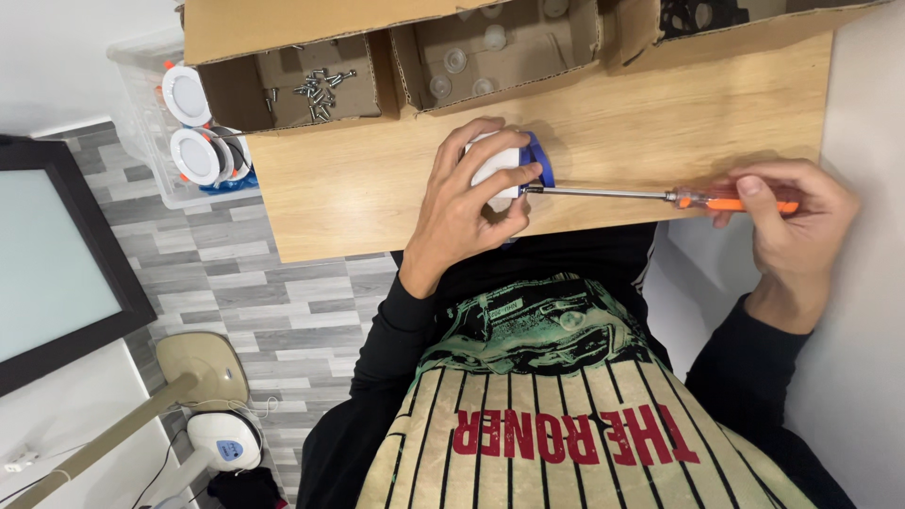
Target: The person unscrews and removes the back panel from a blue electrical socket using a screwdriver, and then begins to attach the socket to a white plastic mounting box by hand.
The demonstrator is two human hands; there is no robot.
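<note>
My left hand (467,203) grips a small round white lamp housing (497,162) with a blue ring (540,160), pressed down on the wooden table (660,123) near its front edge. My right hand (787,212) holds a long screwdriver by its orange handle (745,200). Its steel shaft (599,192) runs level to the left, and the tip meets the side of the housing by my left thumb.
Open cardboard boxes line the table's far side: one with loose screws (320,85), one with small clear caps (471,57), one with black parts (698,14). A clear bin of white round lamps (193,132) stands to the left. A dark screen (57,264) and a lamp base (203,372) are on the floor side.
</note>
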